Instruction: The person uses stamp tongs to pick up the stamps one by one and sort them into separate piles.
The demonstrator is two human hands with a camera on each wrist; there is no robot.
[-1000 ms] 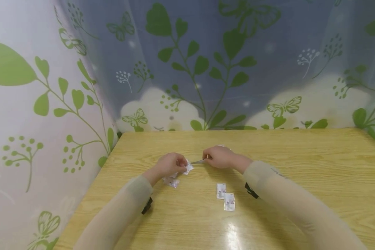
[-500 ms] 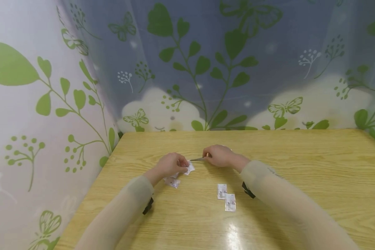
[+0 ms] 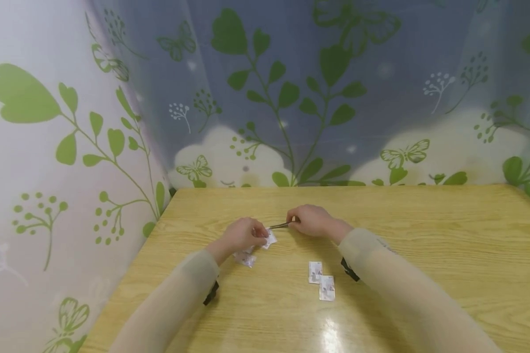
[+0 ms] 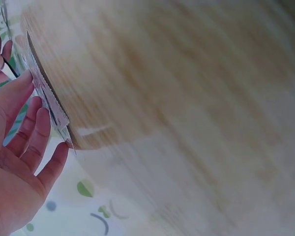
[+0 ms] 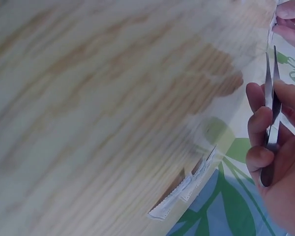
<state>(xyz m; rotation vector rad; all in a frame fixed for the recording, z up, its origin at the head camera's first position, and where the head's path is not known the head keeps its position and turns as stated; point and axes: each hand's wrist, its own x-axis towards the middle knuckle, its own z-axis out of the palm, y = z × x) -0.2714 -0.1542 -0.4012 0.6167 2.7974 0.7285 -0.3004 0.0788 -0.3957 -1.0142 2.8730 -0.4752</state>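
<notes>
Thumb and fingers of my left hand [image 3: 243, 233] pinch a small white printed packet [image 3: 270, 239] above the table's left half. Tweezers [image 3: 279, 225] extend leftward from my right hand [image 3: 311, 220], their tips by the packet's upper edge; contact is too small to tell. In the right wrist view, the metal tweezers [image 5: 271, 118] lie between thumb and curled fingers, tips slightly apart. More small packets [image 3: 246, 260] lie beside and partly under the left hand. The left wrist view shows the left fingers along the edges of thin packets [image 4: 49, 93].
Two small printed packets, one farther back [image 3: 315, 272] and one nearer [image 3: 327, 288], overlap at a corner on the wooden table [image 3: 424, 215]. A curtain with leaves and butterflies [image 3: 265, 98] hangs behind the table and along its left side.
The tweezers' tips have shifted slightly from over the packet to its upper edge. Both hands stay nearly in place, still holding the packet and tweezers. The head view has shifted a little.
</notes>
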